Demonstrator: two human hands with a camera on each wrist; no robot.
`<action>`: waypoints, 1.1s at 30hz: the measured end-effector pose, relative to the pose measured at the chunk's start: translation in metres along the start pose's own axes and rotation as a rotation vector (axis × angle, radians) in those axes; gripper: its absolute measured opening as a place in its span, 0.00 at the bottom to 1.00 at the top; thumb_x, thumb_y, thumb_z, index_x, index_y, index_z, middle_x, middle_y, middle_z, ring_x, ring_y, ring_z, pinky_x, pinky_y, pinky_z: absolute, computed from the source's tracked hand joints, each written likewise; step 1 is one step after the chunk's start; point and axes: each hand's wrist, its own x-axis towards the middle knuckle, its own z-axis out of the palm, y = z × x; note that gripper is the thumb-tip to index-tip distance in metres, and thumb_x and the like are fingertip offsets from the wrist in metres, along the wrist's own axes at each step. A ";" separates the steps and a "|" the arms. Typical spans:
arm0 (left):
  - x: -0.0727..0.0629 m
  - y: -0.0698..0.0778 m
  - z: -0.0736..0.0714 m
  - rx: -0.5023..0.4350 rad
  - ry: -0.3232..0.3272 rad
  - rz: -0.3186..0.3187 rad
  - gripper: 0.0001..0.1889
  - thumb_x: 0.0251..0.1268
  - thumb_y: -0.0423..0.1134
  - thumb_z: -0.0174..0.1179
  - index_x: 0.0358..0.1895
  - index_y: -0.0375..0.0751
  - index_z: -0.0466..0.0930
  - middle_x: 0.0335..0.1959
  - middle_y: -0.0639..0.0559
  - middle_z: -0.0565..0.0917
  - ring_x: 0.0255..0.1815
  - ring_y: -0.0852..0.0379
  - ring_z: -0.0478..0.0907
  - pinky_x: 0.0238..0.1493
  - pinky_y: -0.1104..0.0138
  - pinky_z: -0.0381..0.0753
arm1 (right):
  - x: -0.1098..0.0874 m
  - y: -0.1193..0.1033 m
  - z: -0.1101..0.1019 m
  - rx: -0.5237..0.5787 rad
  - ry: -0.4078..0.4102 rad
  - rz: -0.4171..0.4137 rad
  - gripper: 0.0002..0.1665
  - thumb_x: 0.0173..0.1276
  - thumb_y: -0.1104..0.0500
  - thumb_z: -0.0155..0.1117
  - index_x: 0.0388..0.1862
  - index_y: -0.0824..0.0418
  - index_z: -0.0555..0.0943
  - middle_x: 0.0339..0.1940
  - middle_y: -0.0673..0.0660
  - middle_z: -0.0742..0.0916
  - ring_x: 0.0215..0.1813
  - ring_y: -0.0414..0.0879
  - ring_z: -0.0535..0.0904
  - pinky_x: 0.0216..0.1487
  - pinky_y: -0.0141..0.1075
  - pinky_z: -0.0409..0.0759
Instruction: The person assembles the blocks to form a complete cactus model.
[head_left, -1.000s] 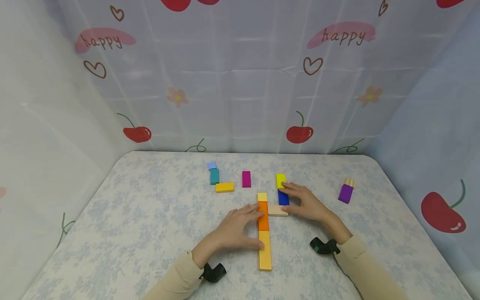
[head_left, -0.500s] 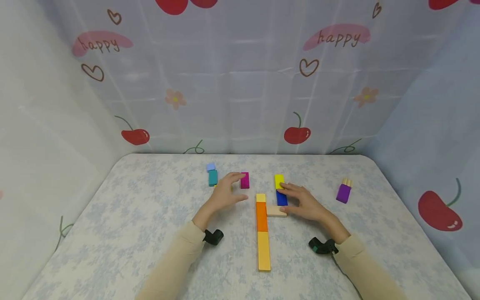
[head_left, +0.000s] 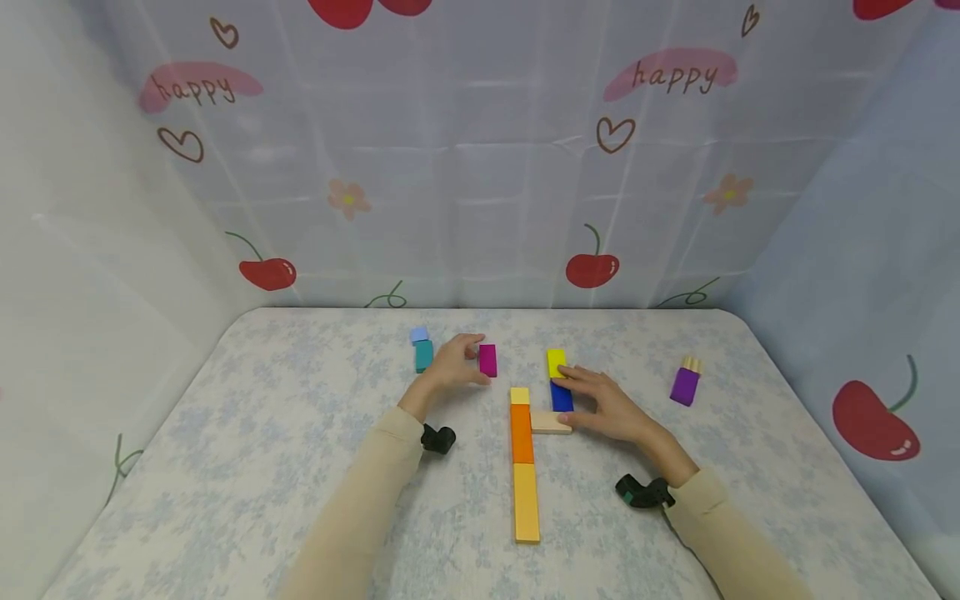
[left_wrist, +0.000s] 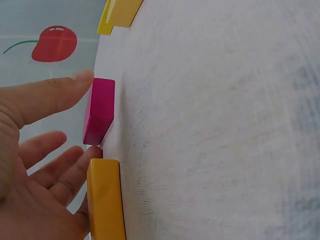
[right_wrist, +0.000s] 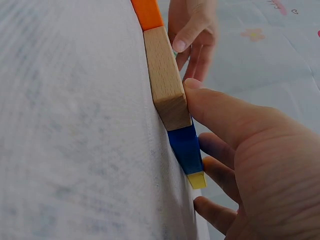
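In the head view my left hand (head_left: 452,364) is at the magenta block (head_left: 487,361), thumb near its front end and fingers near its back end. The left wrist view has the thumb tip (left_wrist: 84,76) right at the block's top corner, fingers loosely bent. A golden-yellow block (left_wrist: 106,200) lies beside that hand, hidden behind it in the head view. My right hand (head_left: 606,406) rests with spread fingers on the yellow block (head_left: 556,358) and blue block (head_left: 562,397). Its thumb touches the plain wooden block (head_left: 550,422).
An orange block (head_left: 522,433) stands in line between a small pale-yellow block (head_left: 520,396) and a long light-orange block (head_left: 527,503), left of the wooden one. Teal (head_left: 423,357) and light-blue blocks (head_left: 418,334) lie at the back left. A purple block (head_left: 684,387) with pale sticks lies right.
My left hand has left the orange row, moving back and left to the magenta block and covering the golden-yellow block. The right hand stays on the blocks.
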 end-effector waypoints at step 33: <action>0.011 0.001 0.005 -0.061 0.045 -0.036 0.28 0.59 0.30 0.67 0.65 0.37 0.74 0.55 0.40 0.81 0.56 0.46 0.77 0.58 0.57 0.79 | 0.000 0.003 0.001 0.006 -0.001 -0.014 0.37 0.63 0.47 0.70 0.68 0.61 0.74 0.73 0.64 0.71 0.75 0.66 0.60 0.71 0.70 0.48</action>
